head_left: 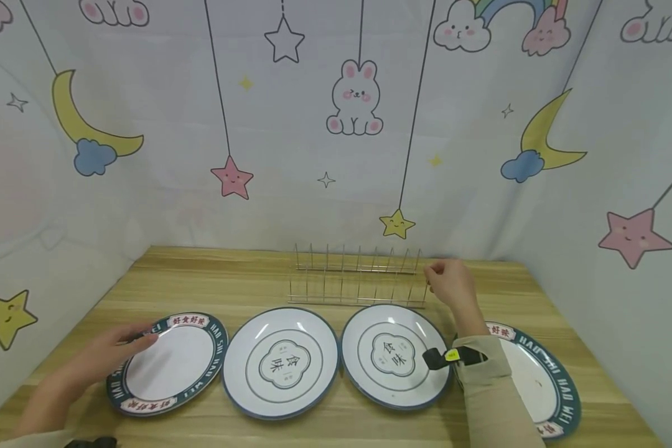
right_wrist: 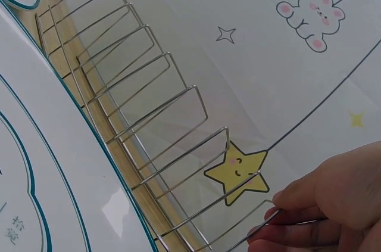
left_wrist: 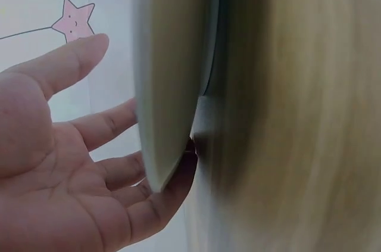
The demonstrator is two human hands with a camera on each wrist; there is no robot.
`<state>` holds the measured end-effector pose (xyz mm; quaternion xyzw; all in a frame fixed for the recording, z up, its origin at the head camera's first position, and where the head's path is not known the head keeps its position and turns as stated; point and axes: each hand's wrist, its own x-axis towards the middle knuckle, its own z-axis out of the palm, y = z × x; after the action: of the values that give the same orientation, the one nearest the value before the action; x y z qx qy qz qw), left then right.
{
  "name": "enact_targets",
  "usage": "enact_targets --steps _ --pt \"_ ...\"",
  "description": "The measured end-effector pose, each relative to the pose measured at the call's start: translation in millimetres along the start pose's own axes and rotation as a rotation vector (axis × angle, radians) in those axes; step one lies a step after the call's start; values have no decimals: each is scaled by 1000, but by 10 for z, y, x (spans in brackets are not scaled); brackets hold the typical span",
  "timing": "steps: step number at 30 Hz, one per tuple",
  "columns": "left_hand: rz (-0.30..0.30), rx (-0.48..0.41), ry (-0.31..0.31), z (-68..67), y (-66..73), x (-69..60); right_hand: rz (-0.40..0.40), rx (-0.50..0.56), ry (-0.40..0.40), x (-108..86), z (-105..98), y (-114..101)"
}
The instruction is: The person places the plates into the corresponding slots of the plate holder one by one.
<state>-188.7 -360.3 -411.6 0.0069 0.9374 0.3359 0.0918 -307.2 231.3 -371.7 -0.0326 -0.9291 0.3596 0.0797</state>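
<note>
My left hand (head_left: 112,348) is at the left side of a green-rimmed plate (head_left: 170,367). In the left wrist view its thumb stands raised, apart from the plate (left_wrist: 169,73), while the loosely bent fingers reach the rim, some fingertips passing under it. My right hand (head_left: 450,283) is at the right end of a wire dish rack (head_left: 358,303). The right wrist view shows the thumb and fingers (right_wrist: 297,228) pinching the rack's end wire (right_wrist: 262,225). In front of the rack lie two white plates with blue edges, one left (head_left: 280,398) and one right (head_left: 394,395).
Another green-rimmed plate (head_left: 565,392) lies at the right, partly hidden by my right forearm and sleeve. All the plates stand on a wood-grain table (head_left: 213,283). Cloth walls with printed stars, moons and rabbits (head_left: 355,99) close off the back and sides.
</note>
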Motion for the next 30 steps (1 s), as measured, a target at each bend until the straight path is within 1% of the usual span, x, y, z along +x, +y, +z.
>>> enact_targets --steps 2,5,7,9,15,19,22,26,28,30 --pt "-37 -15 -13 -21 -3 6 -2 -1 2 -1 -1 0" --pt "-111 -43 -29 -47 6 -3 -2 0 6 -4 3 2" --pt "-141 -59 -37 -67 12 -12 0 0 6 -6 9 1" --pt "-158 -71 -40 -80 18 -28 2 1 5 -8 10 1" --pt "-151 -93 -45 -109 25 -50 14 9 -2 -1 6 0" --pt "-150 -88 -29 -128 42 -58 14 15 -3 8 6 1" --pt "-129 -71 -2 -146 48 -70 16 19 -3 8 1 5" --pt "-87 -65 12 -162 32 -87 25 24 -4 12 -4 7" --pt "-72 -79 8 -171 15 -91 26 25 -6 18 -5 5" --pt "-76 -103 5 -180 4 -98 25 20 -8 24 -4 9"
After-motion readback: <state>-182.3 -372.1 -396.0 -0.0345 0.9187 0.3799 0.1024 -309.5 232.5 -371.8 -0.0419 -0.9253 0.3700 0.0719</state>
